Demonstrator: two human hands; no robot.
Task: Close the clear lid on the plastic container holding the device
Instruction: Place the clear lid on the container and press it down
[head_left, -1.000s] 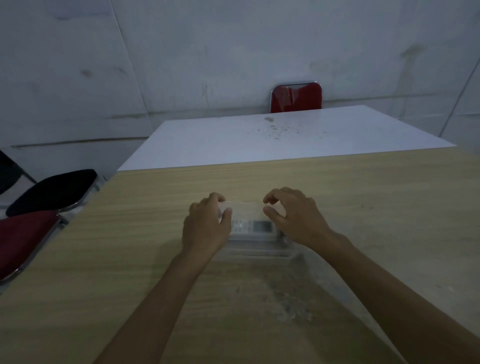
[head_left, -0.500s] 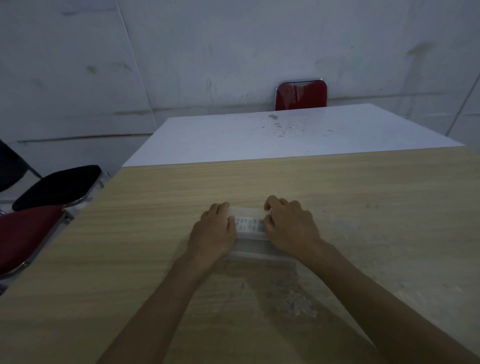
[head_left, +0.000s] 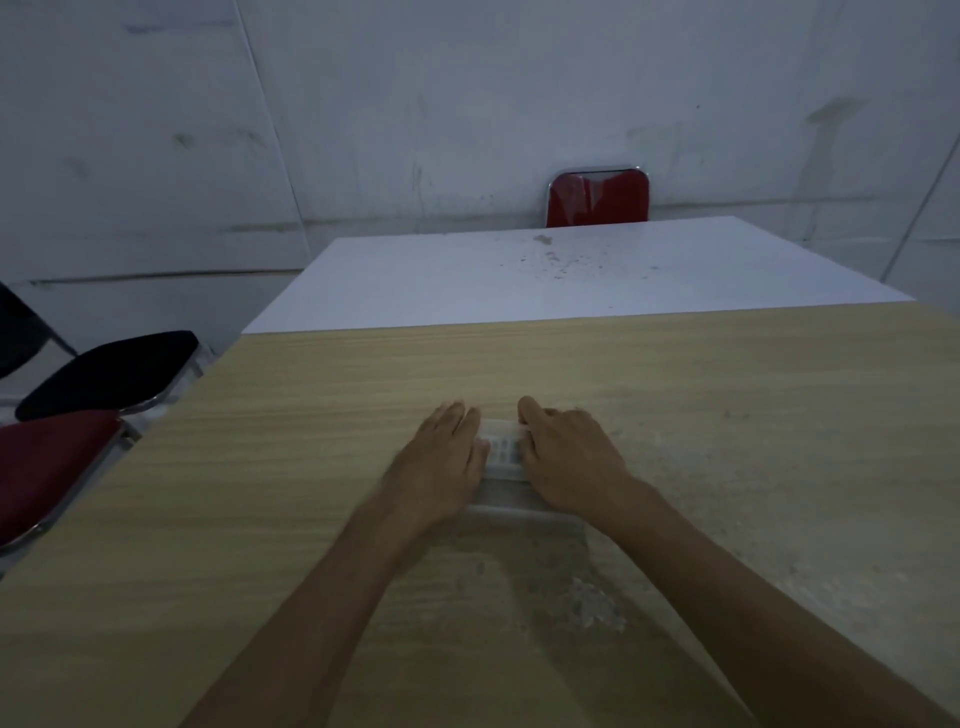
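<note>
Clear lid (head_left: 503, 435) lies flat over the plastic container (head_left: 524, 512), which sits on the wooden table (head_left: 727, 415) slightly right of centre, toward the near half. Both hands press on top of it. Left hand (head_left: 441, 462) is flat, palm down, fingers extended and together over the left part of the lid. Right hand (head_left: 569, 457) is palm down over the right part, fingers slightly curled at the far edge. Neither hand pinches anything; both are pressing, not clamped.

Risks, as judged: uneven pressure could seat 1 side and leave the other raised; whether the far edge or corners have latched is hidden under the hands. The container is light and thin-walled, so a hard push could flex it or make it slide on the smooth tabletop. The near rim shows past the wrists and looks level.

Contents: 1 device (head_left: 505, 450), pale with rows of small dark marks, seen through the lid in the gap between the hands. Type cannot be told. Nothing else visible inside.

Beyond: a white table (head_left: 519, 280) abuts the far edge; a red chair (head_left: 597, 197) stands behind it; black and red seats (head_left: 104, 374) at left.
</note>
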